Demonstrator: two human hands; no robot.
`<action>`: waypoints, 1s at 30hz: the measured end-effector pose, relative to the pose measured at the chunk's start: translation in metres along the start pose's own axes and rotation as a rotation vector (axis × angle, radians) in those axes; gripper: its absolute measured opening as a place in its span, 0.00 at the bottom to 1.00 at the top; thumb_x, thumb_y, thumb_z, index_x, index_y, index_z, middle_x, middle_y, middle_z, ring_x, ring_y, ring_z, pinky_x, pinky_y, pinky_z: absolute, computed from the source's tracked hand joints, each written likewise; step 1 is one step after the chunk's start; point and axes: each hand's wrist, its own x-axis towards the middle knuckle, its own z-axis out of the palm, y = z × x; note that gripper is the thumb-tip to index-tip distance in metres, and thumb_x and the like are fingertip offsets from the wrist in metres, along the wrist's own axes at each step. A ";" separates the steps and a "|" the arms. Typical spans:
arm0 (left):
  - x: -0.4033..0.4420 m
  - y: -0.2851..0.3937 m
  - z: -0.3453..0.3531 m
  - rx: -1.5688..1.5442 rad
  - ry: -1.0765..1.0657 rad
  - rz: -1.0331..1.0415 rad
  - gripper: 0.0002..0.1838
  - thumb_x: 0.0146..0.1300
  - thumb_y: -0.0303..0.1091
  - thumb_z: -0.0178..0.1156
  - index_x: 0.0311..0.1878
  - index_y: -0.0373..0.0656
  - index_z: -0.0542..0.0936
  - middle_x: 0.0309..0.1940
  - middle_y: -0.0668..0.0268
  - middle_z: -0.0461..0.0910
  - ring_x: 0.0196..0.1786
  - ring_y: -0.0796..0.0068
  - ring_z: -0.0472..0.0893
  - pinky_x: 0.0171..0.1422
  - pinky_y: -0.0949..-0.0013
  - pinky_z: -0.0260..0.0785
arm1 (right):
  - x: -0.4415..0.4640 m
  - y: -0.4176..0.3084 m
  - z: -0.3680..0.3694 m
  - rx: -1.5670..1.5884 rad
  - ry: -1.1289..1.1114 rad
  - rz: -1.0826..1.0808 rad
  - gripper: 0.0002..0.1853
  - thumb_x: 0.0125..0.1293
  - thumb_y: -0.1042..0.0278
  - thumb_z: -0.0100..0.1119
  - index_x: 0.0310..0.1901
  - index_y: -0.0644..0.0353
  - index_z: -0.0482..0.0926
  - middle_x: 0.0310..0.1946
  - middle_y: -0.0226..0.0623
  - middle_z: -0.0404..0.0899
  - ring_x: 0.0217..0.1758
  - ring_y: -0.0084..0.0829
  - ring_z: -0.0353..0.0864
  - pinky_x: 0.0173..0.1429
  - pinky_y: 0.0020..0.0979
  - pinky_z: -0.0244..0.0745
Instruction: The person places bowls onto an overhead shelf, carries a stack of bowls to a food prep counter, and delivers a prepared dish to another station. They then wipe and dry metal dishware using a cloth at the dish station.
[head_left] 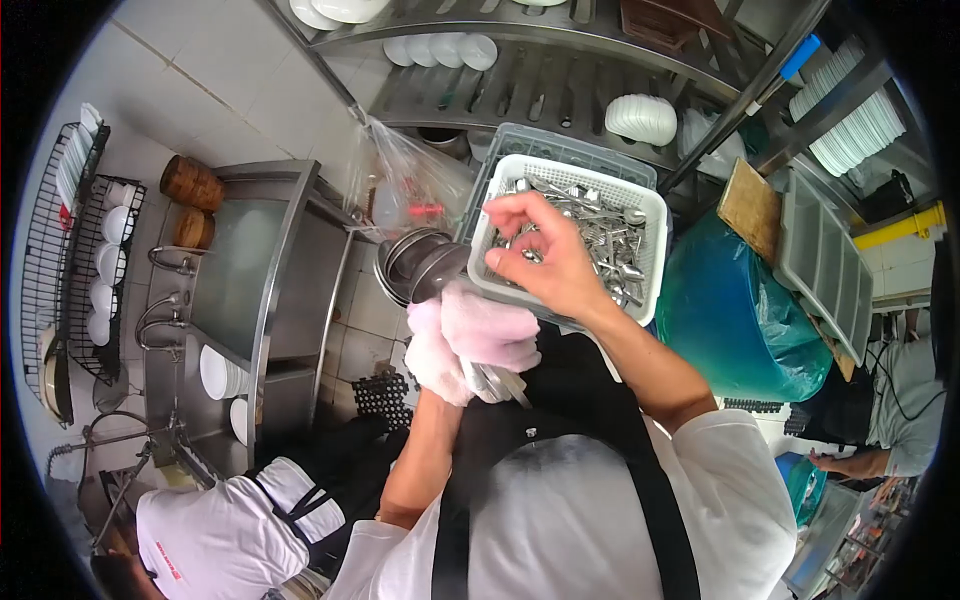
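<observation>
My left hand is closed inside a pink-and-white cloth, which covers most of its fingers. Metal handles stick out below the cloth. Above it are dark, rounded metal bowls that look like ladle heads, though the cloth hides where they join the handles. My right hand hovers over a white plastic basket, fingers bent and thumb apart, with nothing visible in it. Spoons and forks lie heaped in the basket, partly hidden by that hand. A grey plastic crate surrounds the basket.
Left of me stands a steel sink, with racks of dishes on the wall. Steel shelves rise ahead. A blue-green bag-covered bin is to the right. One person is at lower left, another at far right.
</observation>
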 end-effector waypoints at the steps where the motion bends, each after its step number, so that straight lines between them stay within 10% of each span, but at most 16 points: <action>1: 0.005 -0.008 -0.004 -0.271 -0.033 -0.076 0.18 0.73 0.46 0.43 0.51 0.42 0.74 0.45 0.60 0.78 0.47 0.64 0.79 0.52 0.62 0.75 | 0.002 -0.001 0.004 0.005 0.002 -0.045 0.30 0.57 0.73 0.69 0.63 0.58 0.71 0.57 0.37 0.71 0.55 0.25 0.72 0.52 0.27 0.74; 6: -0.003 -0.005 0.003 -0.173 -0.028 -0.125 0.18 0.67 0.44 0.56 0.51 0.41 0.74 0.46 0.63 0.79 0.48 0.67 0.79 0.52 0.64 0.74 | 0.012 0.009 0.030 0.362 -0.129 0.041 0.27 0.62 0.78 0.63 0.64 0.59 0.71 0.54 0.37 0.76 0.57 0.26 0.75 0.58 0.29 0.74; 10: 0.007 -0.025 -0.020 0.990 -0.121 1.105 0.27 0.45 0.44 0.72 0.46 0.39 0.79 0.40 0.63 0.81 0.46 0.67 0.80 0.51 0.67 0.74 | 0.018 0.015 0.032 0.089 -0.022 -0.053 0.22 0.64 0.78 0.59 0.61 0.62 0.75 0.50 0.42 0.82 0.56 0.32 0.80 0.60 0.30 0.73; 15: 0.000 -0.032 -0.018 0.559 -0.144 0.846 0.21 0.53 0.38 0.69 0.47 0.36 0.78 0.41 0.61 0.82 0.43 0.68 0.81 0.54 0.66 0.72 | -0.008 0.014 0.020 0.025 0.086 -0.267 0.23 0.65 0.65 0.62 0.62 0.57 0.74 0.50 0.44 0.82 0.55 0.38 0.81 0.60 0.36 0.74; 16: -0.001 -0.039 -0.019 0.282 -0.084 0.539 0.19 0.63 0.40 0.61 0.50 0.35 0.76 0.44 0.59 0.80 0.46 0.68 0.80 0.55 0.65 0.72 | -0.016 0.023 0.009 -0.028 0.024 -0.159 0.22 0.65 0.63 0.63 0.60 0.57 0.76 0.48 0.44 0.82 0.53 0.39 0.82 0.57 0.37 0.75; 18: 0.004 -0.053 -0.023 0.175 -0.075 0.827 0.19 0.71 0.38 0.50 0.56 0.33 0.73 0.44 0.58 0.80 0.49 0.69 0.79 0.58 0.67 0.69 | -0.037 0.051 -0.028 -0.119 -0.118 0.051 0.21 0.64 0.59 0.63 0.57 0.57 0.78 0.44 0.43 0.83 0.48 0.42 0.83 0.50 0.39 0.77; 21: -0.008 -0.023 -0.029 -0.540 -0.055 0.121 0.23 0.71 0.51 0.50 0.50 0.38 0.75 0.45 0.57 0.79 0.47 0.63 0.78 0.56 0.60 0.71 | -0.077 0.112 -0.094 -0.770 -0.083 0.413 0.13 0.61 0.58 0.62 0.38 0.60 0.81 0.39 0.45 0.82 0.47 0.47 0.82 0.51 0.46 0.76; 25: -0.017 -0.023 -0.033 -0.775 -0.141 0.067 0.25 0.72 0.54 0.47 0.50 0.39 0.76 0.46 0.55 0.79 0.47 0.62 0.78 0.56 0.57 0.70 | -0.153 0.208 -0.139 -0.971 -0.265 0.553 0.13 0.58 0.62 0.65 0.43 0.58 0.80 0.43 0.49 0.80 0.49 0.49 0.80 0.52 0.47 0.74; 30: -0.005 -0.043 -0.056 -0.062 -0.029 0.347 0.21 0.70 0.47 0.51 0.49 0.36 0.76 0.41 0.59 0.80 0.45 0.65 0.78 0.54 0.62 0.69 | -0.159 0.197 -0.156 -0.507 -0.238 0.598 0.10 0.58 0.71 0.64 0.41 0.62 0.78 0.38 0.44 0.80 0.42 0.44 0.78 0.48 0.42 0.73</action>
